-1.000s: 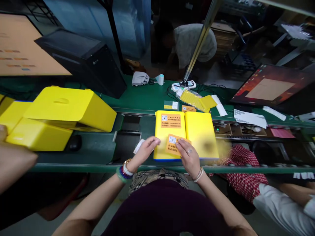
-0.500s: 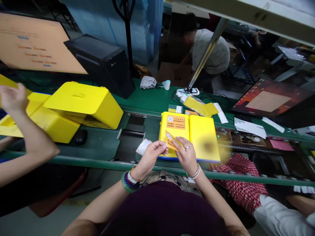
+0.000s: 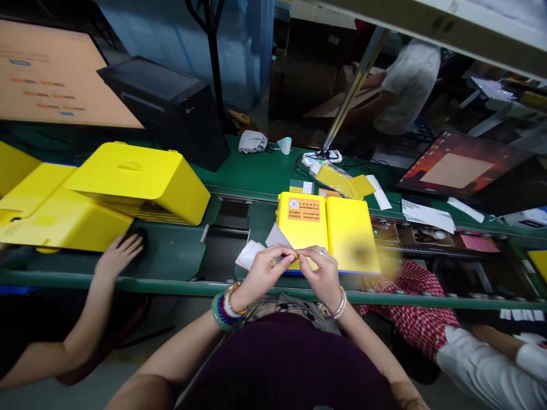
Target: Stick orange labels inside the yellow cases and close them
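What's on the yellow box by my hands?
An orange label sits on the left half of the yellow box; your hands and a pale sheet hide what's beneath them.

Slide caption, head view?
Left hand and right hand pinch a thin pale sheet at a yellow box-shaped case with an orange rectangular label.

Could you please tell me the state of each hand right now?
Left hand: closed, pinching a label.
Right hand: closed, pinching the same label.
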{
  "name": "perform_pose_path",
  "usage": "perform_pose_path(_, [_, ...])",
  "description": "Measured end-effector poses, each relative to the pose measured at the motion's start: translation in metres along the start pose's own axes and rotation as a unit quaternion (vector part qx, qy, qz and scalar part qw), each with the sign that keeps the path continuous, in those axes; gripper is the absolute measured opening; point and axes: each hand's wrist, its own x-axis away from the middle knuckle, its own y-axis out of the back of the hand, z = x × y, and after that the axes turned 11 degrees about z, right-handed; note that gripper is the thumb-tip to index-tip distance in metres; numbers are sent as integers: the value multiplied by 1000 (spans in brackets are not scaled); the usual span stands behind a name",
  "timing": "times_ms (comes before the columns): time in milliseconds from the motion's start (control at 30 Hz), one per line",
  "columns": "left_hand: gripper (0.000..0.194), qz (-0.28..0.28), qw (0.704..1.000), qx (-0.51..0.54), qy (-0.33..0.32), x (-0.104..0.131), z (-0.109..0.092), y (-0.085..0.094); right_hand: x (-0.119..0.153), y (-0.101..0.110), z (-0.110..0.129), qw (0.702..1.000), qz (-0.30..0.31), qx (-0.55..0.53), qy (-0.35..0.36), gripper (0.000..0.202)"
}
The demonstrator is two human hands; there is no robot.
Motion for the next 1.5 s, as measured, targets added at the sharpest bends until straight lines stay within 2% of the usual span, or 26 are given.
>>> perform_pose_path(200, [16, -22, 998, -51, 24, 4, 5, 6, -7, -5, 1, 997, 24, 72, 34, 13])
perform_pose_path(367, [16, -14, 999, -33, 31, 4, 0, 14, -15, -8, 3, 998, 61, -14, 11, 16])
perform_pose_path(467, [17, -6, 999, 9, 41, 4, 8, 29, -25, -8, -5, 996, 61, -59, -22, 20])
perform_pose_path(567, [20, -71, 991, 66, 98, 11, 41, 55, -38, -1, -24, 991, 8, -103, -87, 24])
perform_pose_path(667, [21, -186, 962, 112, 162, 28, 99, 77, -51, 15, -47, 980, -65, -115, -147, 27])
perform_pose_path(733, [21, -261, 928, 128, 234, 43, 141, 80, -55, 28, -59, 975, -105, -104, -168, 29])
perform_pose_path(800, [22, -303, 889, 132, 316, 57, 176, 71, -53, 39, -66, 969, -137, -97, -178, 30])
perform_pose_path(867, [23, -310, 867, 129, 368, 69, 202, 54, -48, 45, -69, 965, -161, -98, -185, 31])
perform_pose_path(933, [25, -300, 854, 124, 407, 77, 217, 34, -41, 48, -68, 961, -172, -102, -189, 31])
perform_pose_path(1000, [27, -281, 841, 119, 446, 83, 223, 16, -35, 48, -66, 960, -170, -105, -195, 31])
perform_pose_path(1067, [27, -247, 835, 116, 478, 86, 225, 4, -29, 47, -64, 960, -164, -106, -200, 30])
perform_pose_path(1133, [27, -203, 836, 110, 498, 88, 223, 0, -25, 47, -62, 959, -164, -107, -203, 29])
perform_pose_path(1233, [25, -156, 848, 78, 501, 89, 215, 4, -20, 49, -59, 960, -170, -109, -194, 28])
perform_pose_path(1300, [24, -151, 863, 46, 480, 85, 199, 10, -17, 51, -55, 967, -170, -82, -173, 26])
perform_pose_path(1367, [23, -149, 884, 22, 443, 76, 170, 12, -14, 49, -49, 979, -156, -16, -130, 23])
perform_pose_path(1433, [31, -138, 917, 60, 368, 60, 129, 6, -10, 43, -42, 987, -129, 66, -69, 18])
perform_pose_path(1467, [40, -125, 936, 128, 303, 50, 105, 0, -7, 37, -38, 989, -109, 99, -34, 16])
perform_pose_path(1500, [49, -108, 941, 222, 231, 40, 80, -8, -4, 31, -34, 989, -85, 124, 1, 15])
